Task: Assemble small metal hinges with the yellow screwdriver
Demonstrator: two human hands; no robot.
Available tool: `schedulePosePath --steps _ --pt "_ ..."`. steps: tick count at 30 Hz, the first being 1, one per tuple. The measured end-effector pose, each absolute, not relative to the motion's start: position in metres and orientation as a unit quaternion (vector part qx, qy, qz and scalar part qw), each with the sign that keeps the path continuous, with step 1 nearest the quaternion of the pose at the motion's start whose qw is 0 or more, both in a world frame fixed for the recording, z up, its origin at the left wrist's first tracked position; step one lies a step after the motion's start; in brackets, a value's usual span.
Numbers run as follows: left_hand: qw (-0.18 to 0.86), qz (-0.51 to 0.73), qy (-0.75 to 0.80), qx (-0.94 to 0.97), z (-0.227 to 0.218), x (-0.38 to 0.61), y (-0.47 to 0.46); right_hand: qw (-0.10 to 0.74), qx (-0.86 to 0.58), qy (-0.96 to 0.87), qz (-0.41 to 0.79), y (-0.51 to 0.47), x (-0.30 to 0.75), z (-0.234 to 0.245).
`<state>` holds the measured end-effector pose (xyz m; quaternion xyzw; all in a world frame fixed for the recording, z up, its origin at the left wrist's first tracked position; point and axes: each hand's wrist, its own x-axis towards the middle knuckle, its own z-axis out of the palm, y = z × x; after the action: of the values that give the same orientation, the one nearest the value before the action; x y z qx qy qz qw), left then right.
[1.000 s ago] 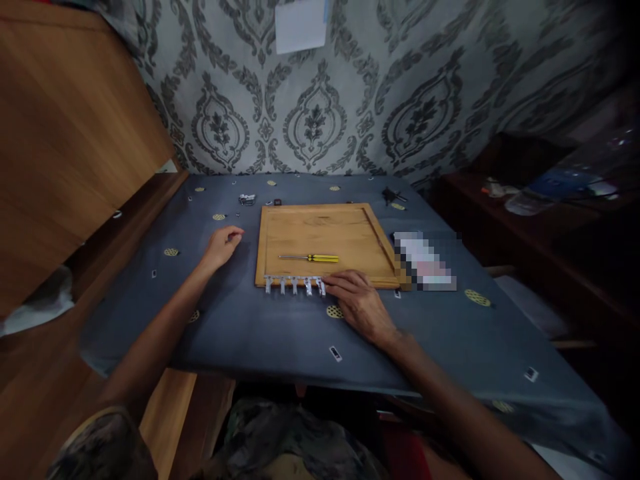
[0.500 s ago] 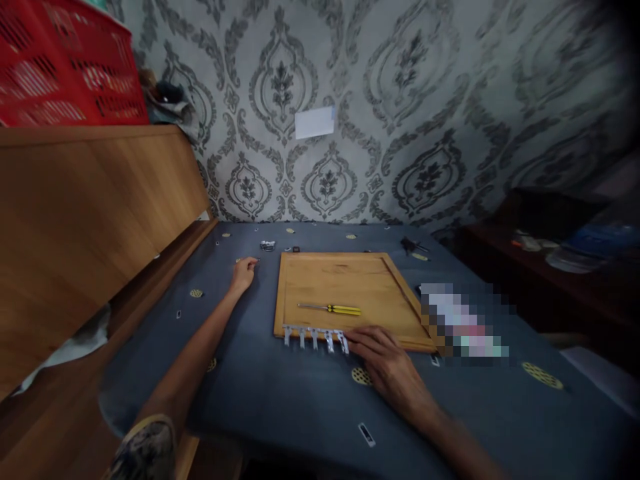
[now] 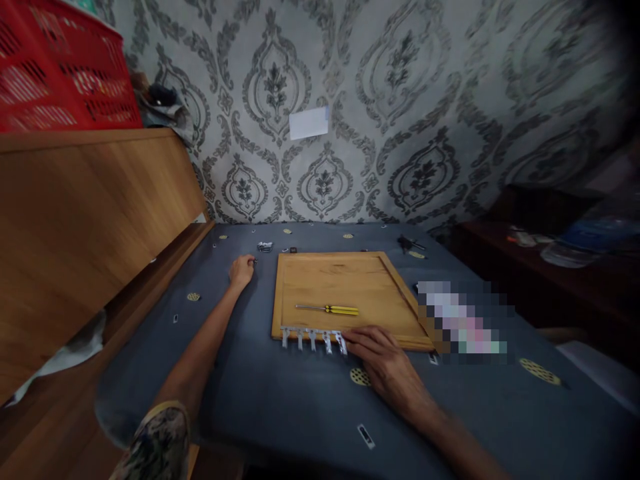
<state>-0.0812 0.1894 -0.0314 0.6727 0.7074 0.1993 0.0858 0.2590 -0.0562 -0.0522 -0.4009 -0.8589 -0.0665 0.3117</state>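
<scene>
A wooden board [image 3: 345,280] lies flat on a table under a dark blue cloth [image 3: 280,400]. On the board rests a yellow-handled screwdriver [image 3: 330,309]. Along the board's near edge sits a metal hook rail [image 3: 313,335]. My right hand [image 3: 387,363] lies on the cloth with its fingertips at the rail's right end and the board's edge. My left hand [image 3: 242,271] reaches far out left of the board, fingers curled and pinched at a tiny dark thing on the cloth that I cannot make out.
Small metal parts [image 3: 265,247] and dark tools [image 3: 407,244] lie near the wall. A pixelated patch [image 3: 463,319] sits right of the board. A wooden cabinet [image 3: 85,213] with a red crate [image 3: 60,73] stands left, a dark side table [image 3: 550,267] right.
The view tilted up from one second ago, showing the red crate. My left hand reached farther out toward the wall and closed its fingers more. My right hand stayed at the rail.
</scene>
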Motion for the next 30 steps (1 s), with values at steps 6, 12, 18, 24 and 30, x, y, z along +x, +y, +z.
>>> schedulePosePath --steps 6,12,18,24,30 --pt "0.09 0.184 0.719 0.664 -0.026 -0.079 0.191 0.317 -0.398 -0.858 -0.067 -0.056 0.258 -0.051" --pt "0.098 0.167 0.738 0.647 -0.018 -0.077 0.2 0.316 -0.404 -0.856 -0.063 -0.059 0.256 -0.046" --pt "0.105 0.155 0.745 0.64 -0.014 -0.074 0.207 0.312 -0.411 -0.855 -0.06 -0.059 0.256 -0.048" --pt "0.109 0.14 0.751 0.635 -0.008 -0.073 0.212 0.303 -0.41 -0.859 -0.045 -0.059 0.256 -0.048" --pt "0.115 0.125 0.74 0.65 -0.004 -0.071 0.217 0.29 -0.427 -0.856 -0.036 -0.06 0.255 -0.051"
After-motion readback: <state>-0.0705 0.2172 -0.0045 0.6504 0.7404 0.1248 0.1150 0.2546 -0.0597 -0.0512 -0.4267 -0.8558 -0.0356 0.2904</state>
